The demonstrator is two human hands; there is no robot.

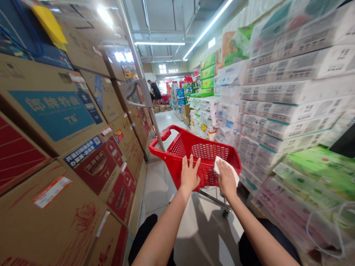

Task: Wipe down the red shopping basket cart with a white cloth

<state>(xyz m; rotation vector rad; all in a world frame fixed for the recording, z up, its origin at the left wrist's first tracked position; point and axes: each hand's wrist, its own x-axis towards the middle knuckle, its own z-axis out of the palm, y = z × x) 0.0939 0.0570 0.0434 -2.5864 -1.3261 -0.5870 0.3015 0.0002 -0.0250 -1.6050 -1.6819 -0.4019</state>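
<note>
A red plastic shopping cart (177, 168) stands in the aisle in front of me, its side wall pierced with holes. My left hand (190, 173) lies on the near side of the basket, fingers spread, holding nothing. Against the cart's right end, my right hand (226, 176) presses a white cloth (235, 174); the cloth sticks out past the fingers on both sides. Its exact material, cloth or paper, I cannot make out. A metal pole (156, 127) with a grey loop handle (138, 93) rises at the cart's left end. One caster (226, 212) shows below.
Stacked cardboard cartons (55, 111) wall the left side. Wrapped white packs (288, 96) are piled high on the right, with green packs (318, 168) lower down. Tiled floor (166, 119) runs down the aisle, where a person (156, 91) in dark clothes bends beside low boxes.
</note>
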